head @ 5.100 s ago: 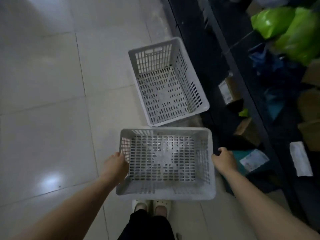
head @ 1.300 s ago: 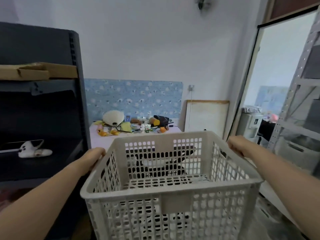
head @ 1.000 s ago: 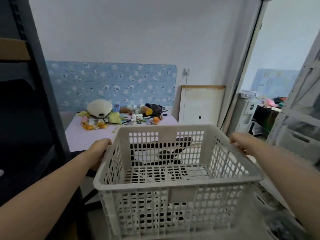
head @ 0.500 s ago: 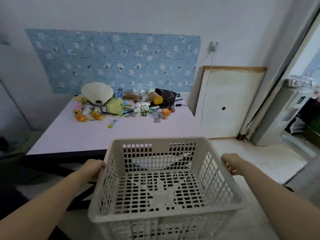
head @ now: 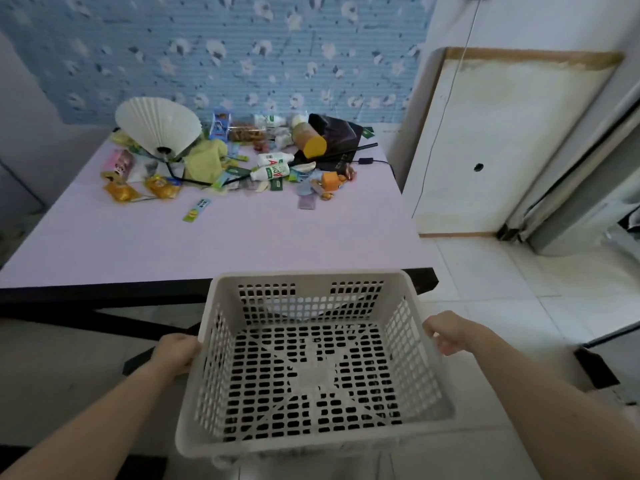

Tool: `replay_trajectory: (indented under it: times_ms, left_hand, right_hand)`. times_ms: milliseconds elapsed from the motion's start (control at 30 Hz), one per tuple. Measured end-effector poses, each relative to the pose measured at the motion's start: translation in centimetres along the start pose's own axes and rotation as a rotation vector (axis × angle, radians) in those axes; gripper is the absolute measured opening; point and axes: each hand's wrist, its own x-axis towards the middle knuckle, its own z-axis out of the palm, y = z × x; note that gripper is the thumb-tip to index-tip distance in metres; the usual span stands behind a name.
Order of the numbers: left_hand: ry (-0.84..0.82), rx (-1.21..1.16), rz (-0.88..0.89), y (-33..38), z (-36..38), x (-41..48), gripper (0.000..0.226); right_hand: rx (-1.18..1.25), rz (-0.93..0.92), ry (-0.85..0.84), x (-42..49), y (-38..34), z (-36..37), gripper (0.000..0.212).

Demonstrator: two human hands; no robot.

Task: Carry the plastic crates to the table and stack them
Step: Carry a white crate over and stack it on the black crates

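Observation:
I carry an empty white slotted plastic crate in front of me, its far wall level with the near edge of the table. My left hand grips the crate's left rim, fingers curled round it. On the opposite side my right hand grips the right rim. The crate hangs in the air above the floor, just short of the pale purple tabletop with its black edge. No other crate is in view.
A pile of small things fills the table's far half: a white folding fan, bottles, snack packets, a dark bag. A white board leans on the wall at right. Tiled floor lies right of the table.
I have walked from the dark shelving towards the table with the crate. The table now fills the view and the crate's far wall has reached its near edge.

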Motion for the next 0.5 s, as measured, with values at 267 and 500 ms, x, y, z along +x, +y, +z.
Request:
replay_trajectory:
  times_ms: [267, 500]
  left_hand:
    - [-0.051, 0.017, -0.046, -1.9, 0.8, 2.6, 0.016]
    - [-0.006, 0.065, 0.007, -2.8, 1.0, 3.8, 0.013]
  right_hand:
    - [0.019, -0.023, 0.041, 2.8, 0.7, 0.9, 0.021]
    - [-0.034, -0.054, 0.065, 4.8, 1.6, 1.6, 0.011]
